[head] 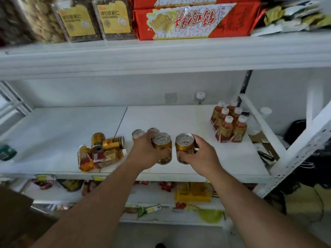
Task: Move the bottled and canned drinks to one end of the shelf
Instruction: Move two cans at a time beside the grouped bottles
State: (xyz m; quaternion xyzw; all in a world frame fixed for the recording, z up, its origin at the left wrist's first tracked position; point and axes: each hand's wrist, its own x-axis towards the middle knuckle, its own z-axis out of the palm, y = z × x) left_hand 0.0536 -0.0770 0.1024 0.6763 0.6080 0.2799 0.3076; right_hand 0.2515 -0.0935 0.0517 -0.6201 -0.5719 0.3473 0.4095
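Note:
Over the middle of the white shelf (pixel 179 119), my left hand (pixel 145 154) grips an upright gold can (pixel 162 143) and my right hand (pixel 202 156) grips a second gold can (pixel 184 144); the two cans are side by side. Two more gold cans (pixel 138 134) stand just behind my left hand, partly hidden. Several orange bottled drinks (pixel 229 122) with white caps stand grouped at the shelf's right end. To the left lies a jumble: an orange bottle (pixel 85 159), a toppled gold can (pixel 113 143) and another can (pixel 97 138).
The upper shelf (pixel 161 56) holds nut jars and red biscuit packs. A metal upright (pixel 304 145) borders the shelf's right end. Snack packets fill the lower shelves. A green item (pixel 7 152) sits at the far left edge.

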